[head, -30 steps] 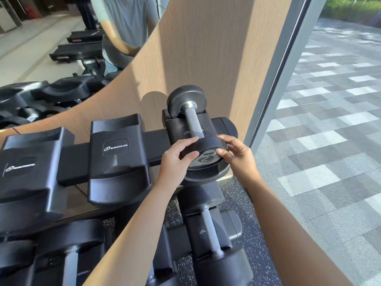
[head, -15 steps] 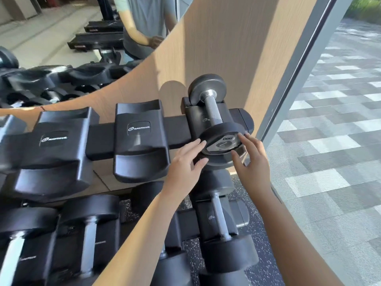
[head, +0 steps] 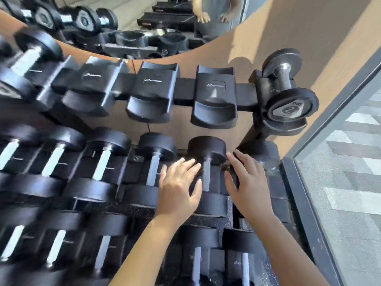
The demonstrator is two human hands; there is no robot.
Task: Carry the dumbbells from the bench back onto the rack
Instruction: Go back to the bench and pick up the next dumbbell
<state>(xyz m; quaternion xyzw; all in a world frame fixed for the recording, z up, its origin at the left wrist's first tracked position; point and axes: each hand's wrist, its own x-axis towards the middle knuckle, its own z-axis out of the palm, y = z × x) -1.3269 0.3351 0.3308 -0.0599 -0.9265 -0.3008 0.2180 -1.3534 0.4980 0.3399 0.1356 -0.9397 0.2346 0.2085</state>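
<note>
A small black dumbbell (head: 288, 93) with a steel handle and a "2" on its end lies in the rightmost cradle of the rack's top tier (head: 185, 89). Well below it, my left hand (head: 179, 188) and my right hand (head: 247, 184) hover with fingers spread and hold nothing. They float in front of the middle tier, either side of a larger black dumbbell (head: 207, 174). No bench is in view.
Several empty black cradles (head: 214, 96) line the top tier left of the small dumbbell. The middle and bottom tiers hold rows of bigger dumbbells (head: 103, 162). A wood panel and a mirror (head: 144, 23) stand behind, and a glass wall (head: 340, 162) with a dark frame is at the right.
Both hands have let go of the small dumbbell, which stays in its cradle, and have dropped down and back. The view has swung left, showing more of the rack.
</note>
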